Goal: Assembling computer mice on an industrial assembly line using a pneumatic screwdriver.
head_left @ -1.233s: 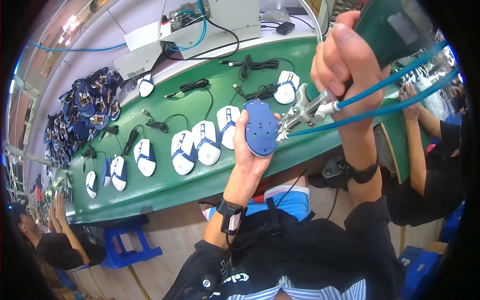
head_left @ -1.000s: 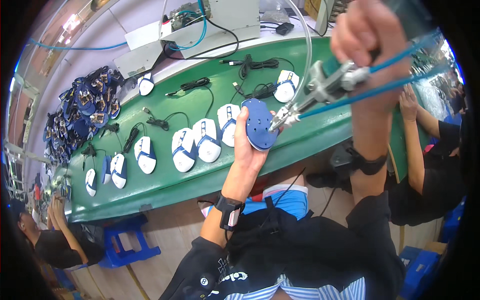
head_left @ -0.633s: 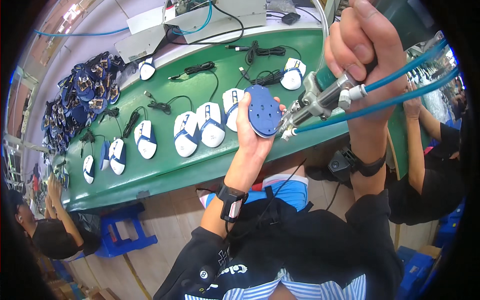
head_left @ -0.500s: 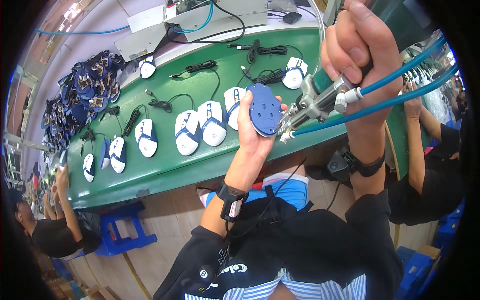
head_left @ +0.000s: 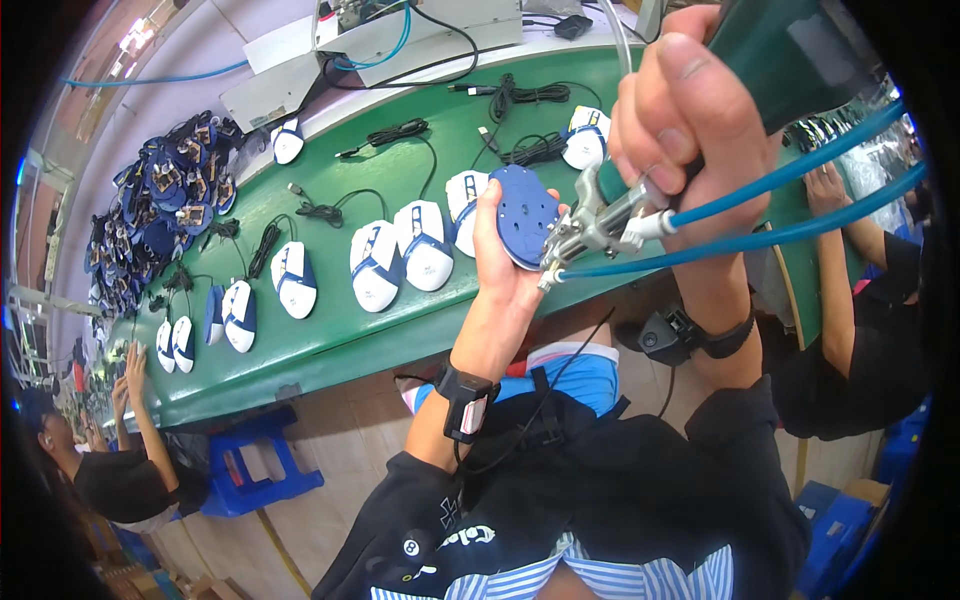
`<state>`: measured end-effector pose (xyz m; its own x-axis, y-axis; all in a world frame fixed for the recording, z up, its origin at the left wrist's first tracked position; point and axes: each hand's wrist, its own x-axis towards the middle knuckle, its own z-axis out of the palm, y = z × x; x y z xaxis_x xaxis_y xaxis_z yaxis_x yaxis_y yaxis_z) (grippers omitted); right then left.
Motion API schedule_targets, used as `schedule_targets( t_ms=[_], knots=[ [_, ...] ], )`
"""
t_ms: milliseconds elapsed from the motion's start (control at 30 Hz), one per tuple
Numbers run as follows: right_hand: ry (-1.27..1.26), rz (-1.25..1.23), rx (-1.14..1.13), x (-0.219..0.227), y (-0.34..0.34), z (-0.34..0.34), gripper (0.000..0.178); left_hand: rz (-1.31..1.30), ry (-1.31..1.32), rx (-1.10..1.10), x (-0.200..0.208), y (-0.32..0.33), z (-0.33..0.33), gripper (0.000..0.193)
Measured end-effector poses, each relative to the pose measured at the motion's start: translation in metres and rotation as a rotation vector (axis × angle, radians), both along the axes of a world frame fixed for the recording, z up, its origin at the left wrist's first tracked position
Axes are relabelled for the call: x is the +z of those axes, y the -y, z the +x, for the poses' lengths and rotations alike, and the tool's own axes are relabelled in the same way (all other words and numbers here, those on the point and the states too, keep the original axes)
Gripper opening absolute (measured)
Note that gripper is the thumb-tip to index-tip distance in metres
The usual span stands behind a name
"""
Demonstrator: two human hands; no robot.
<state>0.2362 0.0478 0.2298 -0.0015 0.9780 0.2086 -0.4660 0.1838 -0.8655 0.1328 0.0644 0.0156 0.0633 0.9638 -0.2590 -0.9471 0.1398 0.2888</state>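
My left hand (head_left: 503, 268) grips a computer mouse (head_left: 525, 212) bottom up, its blue base with small holes facing me. My right hand (head_left: 690, 125) is wrapped round a green-bodied screwdriver (head_left: 602, 222) with a metal nose and two blue hoses. The tool's tip is at the mouse's lower right edge; whether it touches cannot be made out. Just left of my left hand, white and blue mice (head_left: 425, 245) lie top up in a row on the green bench (head_left: 350, 345). Another mouse (head_left: 466, 215) is partly hidden behind my left hand.
A heap of blue mouse parts (head_left: 165, 195) sits at the left. Coiled black cables (head_left: 520, 95) lie toward the back, near a grey machine (head_left: 385, 45). One co-worker's hands (head_left: 133, 375) are at the far left, another's forearm (head_left: 835, 270) at the right. A blue stool (head_left: 262, 465) stands below.
My right hand and the screwdriver have moved left and slightly down. At the far left, two white mice lie where one lay, and the co-worker's hand has come down to the bench.
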Motion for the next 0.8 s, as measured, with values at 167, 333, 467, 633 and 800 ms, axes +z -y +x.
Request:
schedule_targets(
  t_ms=[167, 333, 467, 633, 800],
  knots=[
    [-0.115, 0.372, 0.104, -0.027, -0.040, 0.046, 0.020, 0.118, -0.532, 0.073, 0.003, -0.018, 0.002, 0.048],
    [-0.007, 0.655, 0.036, -0.002, -0.026, 0.076, 0.028, 0.131, -1.540, 0.042, -0.004, -0.042, -0.002, 0.092],
    [-0.003, 0.492, -0.018, 0.003, -0.018, 0.066, 0.019, 0.341, -2.255, 0.274, -0.001, -0.024, 0.002, 0.096],
    [0.073, 0.388, -0.071, -0.004, -0.022, 0.070, 0.016, 0.440, -2.616, 0.226, -0.009, -0.008, -0.033, 0.093],
    [0.114, 0.527, -0.049, -0.033, -0.065, 0.132, 0.032, 0.545, -2.602, 0.284, -0.034, -0.032, -0.064, 0.068]
  ],
)
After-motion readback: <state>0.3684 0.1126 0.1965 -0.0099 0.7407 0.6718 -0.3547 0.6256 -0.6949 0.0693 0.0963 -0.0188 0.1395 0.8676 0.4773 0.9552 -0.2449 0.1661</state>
